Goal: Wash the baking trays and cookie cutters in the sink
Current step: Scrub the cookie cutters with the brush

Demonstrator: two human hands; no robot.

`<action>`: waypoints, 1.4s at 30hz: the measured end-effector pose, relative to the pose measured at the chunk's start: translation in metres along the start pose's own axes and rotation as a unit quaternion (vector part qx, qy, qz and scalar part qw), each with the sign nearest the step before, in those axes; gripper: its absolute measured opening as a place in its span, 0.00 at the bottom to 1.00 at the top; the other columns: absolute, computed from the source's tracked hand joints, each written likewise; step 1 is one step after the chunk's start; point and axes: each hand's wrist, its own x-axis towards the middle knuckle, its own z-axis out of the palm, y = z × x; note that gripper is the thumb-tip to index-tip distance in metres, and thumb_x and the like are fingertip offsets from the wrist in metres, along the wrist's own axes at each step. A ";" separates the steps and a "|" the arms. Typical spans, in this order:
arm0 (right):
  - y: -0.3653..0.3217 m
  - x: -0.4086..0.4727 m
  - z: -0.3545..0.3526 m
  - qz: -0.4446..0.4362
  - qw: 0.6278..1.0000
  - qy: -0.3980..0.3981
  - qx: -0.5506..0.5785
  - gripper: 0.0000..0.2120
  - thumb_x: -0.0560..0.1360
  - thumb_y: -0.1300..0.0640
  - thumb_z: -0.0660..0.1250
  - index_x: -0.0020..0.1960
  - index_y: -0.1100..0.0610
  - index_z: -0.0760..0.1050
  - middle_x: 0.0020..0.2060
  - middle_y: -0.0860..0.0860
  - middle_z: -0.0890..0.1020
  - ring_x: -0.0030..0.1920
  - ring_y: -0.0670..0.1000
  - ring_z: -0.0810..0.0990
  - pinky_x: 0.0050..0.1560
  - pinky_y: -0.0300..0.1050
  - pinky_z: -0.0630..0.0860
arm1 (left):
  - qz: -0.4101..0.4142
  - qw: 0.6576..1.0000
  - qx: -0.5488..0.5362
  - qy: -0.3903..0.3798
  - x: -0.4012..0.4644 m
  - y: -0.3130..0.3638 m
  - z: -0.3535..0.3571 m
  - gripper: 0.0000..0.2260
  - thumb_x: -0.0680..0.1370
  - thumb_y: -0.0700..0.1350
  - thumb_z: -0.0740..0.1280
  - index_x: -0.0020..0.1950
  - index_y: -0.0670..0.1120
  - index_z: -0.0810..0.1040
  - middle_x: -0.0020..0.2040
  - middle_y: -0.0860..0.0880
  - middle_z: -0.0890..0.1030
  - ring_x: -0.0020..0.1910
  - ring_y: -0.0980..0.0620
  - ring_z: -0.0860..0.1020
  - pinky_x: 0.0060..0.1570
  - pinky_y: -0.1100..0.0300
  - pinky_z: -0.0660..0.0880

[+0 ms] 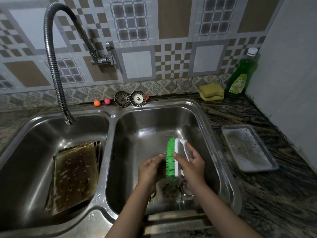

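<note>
While over the sink [202,115], right hand [192,162] fingers round brush [172,158], left hand [151,169] grip unclear.

The sink [202,107] has 2 basins. In its left basin a stack of baking trays [75,176] leans, under the tap [51,54]. In its right basin lie cookie cutters [173,189], and above them the right hand [193,163] holds a brush [172,158] beside the left hand [151,169]. Behind the sink stand 2 strainers [130,99] and small balls [102,102]. Right of the sink lies 1 tray [248,148]; behind that tray sit sponges [211,91] and a bottle [241,74].
</note>
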 end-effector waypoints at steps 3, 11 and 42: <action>-0.002 0.007 0.001 -0.003 1.000 -0.015 -0.012 0.28 0.61 0.54 0.80 0.57 0.37 0.76 0.58 0.50 0.81 0.54 0.50 0.82 0.52 0.53 0.81 | -0.008 0.997 0.061 -0.046 -0.007 0.002 -0.002 0.06 0.75 0.44 0.70 0.51 0.49 0.84 0.50 0.42 0.84 0.46 0.45 0.81 0.43 0.55 0.77; -0.007 0.018 0.000 0.010 0.999 -0.045 -0.029 0.26 0.64 0.58 0.78 0.56 0.38 0.76 0.58 0.54 0.81 0.52 0.54 0.83 0.51 0.56 0.81 | 0.013 0.980 0.064 -0.185 -0.009 0.004 -0.021 0.17 0.78 0.38 0.64 0.64 0.54 0.77 0.51 0.48 0.84 0.47 0.50 0.83 0.39 0.58 0.78; -0.011 0.029 0.019 0.015 0.991 -0.038 -0.129 0.32 0.65 0.58 0.78 0.67 0.51 0.73 0.61 0.49 0.76 0.52 0.49 0.77 0.36 0.32 0.73 | 0.037 0.986 0.021 -0.160 -0.013 0.014 -0.048 0.15 0.72 0.34 0.68 0.57 0.45 0.80 0.49 0.44 0.78 0.42 0.50 0.75 0.41 0.58 0.73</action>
